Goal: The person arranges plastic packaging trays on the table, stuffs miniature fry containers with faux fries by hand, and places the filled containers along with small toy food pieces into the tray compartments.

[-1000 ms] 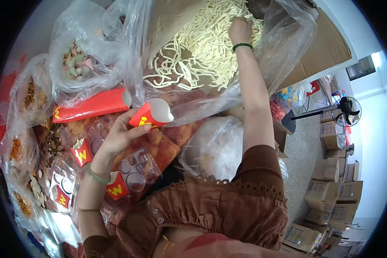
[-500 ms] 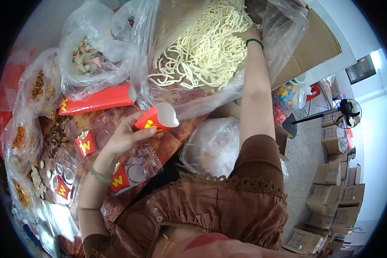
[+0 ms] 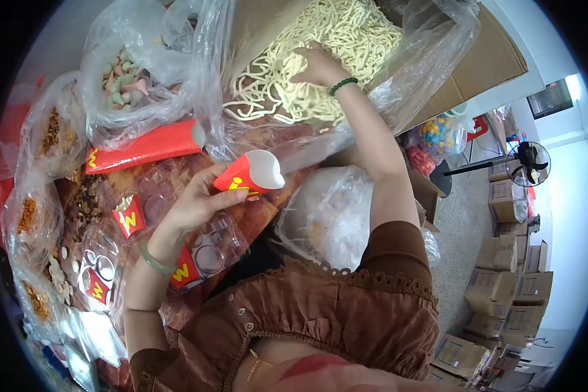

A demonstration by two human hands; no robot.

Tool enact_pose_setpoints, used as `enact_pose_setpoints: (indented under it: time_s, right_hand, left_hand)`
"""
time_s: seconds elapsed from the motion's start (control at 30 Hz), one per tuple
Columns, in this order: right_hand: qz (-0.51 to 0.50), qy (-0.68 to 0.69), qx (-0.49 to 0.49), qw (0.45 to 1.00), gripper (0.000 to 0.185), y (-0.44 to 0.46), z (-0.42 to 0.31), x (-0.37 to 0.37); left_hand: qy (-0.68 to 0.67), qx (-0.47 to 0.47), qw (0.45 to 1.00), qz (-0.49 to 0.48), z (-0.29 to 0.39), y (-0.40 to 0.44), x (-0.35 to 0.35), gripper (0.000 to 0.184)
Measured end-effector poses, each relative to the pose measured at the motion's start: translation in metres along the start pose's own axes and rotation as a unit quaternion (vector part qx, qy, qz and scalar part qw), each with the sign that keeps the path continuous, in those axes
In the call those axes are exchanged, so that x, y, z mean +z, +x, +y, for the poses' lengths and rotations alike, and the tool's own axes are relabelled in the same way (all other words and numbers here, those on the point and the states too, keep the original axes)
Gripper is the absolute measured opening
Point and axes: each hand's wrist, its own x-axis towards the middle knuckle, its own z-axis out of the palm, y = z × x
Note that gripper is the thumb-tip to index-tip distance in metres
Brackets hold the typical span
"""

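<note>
A red french-fry carton [image 3: 236, 175] with a yellow mark is gripped in my left hand [image 3: 202, 196], thumb on its front and fingers behind. Its open mouth tips to the right, showing a white inside. My right hand [image 3: 320, 65], with a green bead bracelet at the wrist, rests over a big heap of pale fry-shaped sticks [image 3: 366, 46]. Its thumb and fingers are spread at the heap's left part, and I see nothing held in them. The heap lies on clear plastic sheeting [image 3: 431, 59] by a cardboard box.
A stack of flat red cartons [image 3: 147, 149] lies left of the heap. Small filled cartons [image 3: 129, 217] and clear plastic trays [image 3: 219, 242] lie nearer me. Bags of coloured pieces [image 3: 125, 81] line the far left. A fan [image 3: 528, 164] and cardboard boxes [image 3: 490, 291] stand on the right.
My right hand has moved left across the heap, from its right edge, and its fingers now show. The carton in my left hand has shifted slightly right.
</note>
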Motion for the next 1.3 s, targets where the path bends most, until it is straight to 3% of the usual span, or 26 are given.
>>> enact_pose_setpoints:
  time_s: [0.03,0.1,0.13,0.2,0.23,0.3,0.43,0.5,0.63,0.73,0.77,0.83,0.87,0.93,1.03,1.07,1.13,1.17,1.23,1.3]
  right_hand:
    - [-0.015,-0.015,0.018,1.0,0.081,-0.005,-0.002,-0.001]
    - [0.013,0.07,0.04,0.997,0.081,-0.007,0.007,0.018]
    - [0.042,-0.006,0.03,0.999,0.065,-0.012,0.003,0.036]
    - [-0.043,0.056,-0.066,0.995,0.046,-0.009,0.011,0.045]
    - [-0.003,0.063,-0.092,0.994,0.036,-0.014,0.008,0.041]
    - [-0.101,0.217,-0.084,0.967,0.039,-0.017,0.008,0.017]
    - [-0.035,0.15,-0.004,0.988,0.065,-0.021,-0.005,0.023]
    - [0.034,-0.016,-0.091,0.995,0.064,-0.036,-0.02,0.055]
    - [0.076,0.094,-0.041,0.992,0.039,-0.034,-0.005,0.023]
    - [0.192,0.042,-0.069,0.978,0.044,-0.036,0.0,-0.008]
    - [0.142,0.018,-0.047,0.989,0.057,-0.034,0.0,0.002]
    - [0.025,0.035,-0.126,0.991,0.07,-0.041,0.002,0.031]
    - [-0.067,-0.023,-0.079,0.994,0.073,-0.044,0.002,0.035]
    - [-0.075,0.063,-0.079,0.992,0.069,-0.045,0.009,0.02]
    - [-0.026,0.167,0.053,0.984,0.065,-0.044,0.007,0.01]
    - [-0.04,0.144,0.044,0.988,0.064,-0.048,0.003,0.012]
    - [0.078,0.002,-0.08,0.994,0.057,-0.059,-0.007,0.046]
    - [0.002,-0.043,-0.03,0.999,0.051,-0.056,-0.01,0.052]
    - [0.021,0.067,-0.059,0.996,0.052,-0.043,0.007,0.065]
    - [0.026,0.075,-0.048,0.996,0.053,-0.052,0.005,0.048]
  left_hand:
    - [0.006,0.015,1.0,-0.004,0.0,-0.001,0.0,0.04]
    - [0.004,0.024,1.0,-0.001,-0.006,-0.006,-0.001,0.04]
    - [-0.007,0.017,1.0,-0.003,-0.007,-0.006,-0.003,0.04]
    - [-0.022,0.017,1.0,-0.002,-0.015,-0.006,-0.005,0.04]
    - [-0.023,0.016,1.0,0.001,-0.015,-0.008,-0.006,0.04]
    - [-0.002,-0.017,1.0,0.021,-0.015,-0.013,-0.004,0.041]
    - [-0.031,-0.004,0.999,0.043,-0.023,-0.012,0.009,0.042]
    - [-0.048,0.011,0.998,0.043,-0.027,-0.012,0.017,0.042]
    - [-0.072,0.019,0.996,0.043,-0.036,-0.018,0.019,0.042]
    - [-0.063,0.001,0.996,0.061,-0.032,-0.018,0.023,0.043]
    - [-0.064,0.001,0.996,0.061,-0.034,-0.017,0.026,0.043]
    - [-0.08,0.0,0.996,0.046,-0.039,-0.014,0.03,0.043]
    - [-0.08,0.001,0.996,0.044,-0.04,-0.013,0.031,0.043]
    - [-0.09,0.032,0.995,0.037,-0.044,-0.014,0.032,0.043]
    - [-0.107,0.018,0.993,0.04,-0.044,-0.017,0.029,0.044]
    - [-0.108,0.017,0.993,0.039,-0.046,-0.016,0.03,0.044]
    - [-0.112,0.008,0.993,0.032,-0.049,-0.012,0.03,0.043]
    - [-0.112,0.009,0.993,0.031,-0.052,-0.011,0.03,0.043]
    - [-0.106,0.001,0.994,0.025,-0.057,-0.009,0.027,0.044]
    - [-0.11,0.005,0.993,0.037,-0.056,-0.01,0.025,0.045]
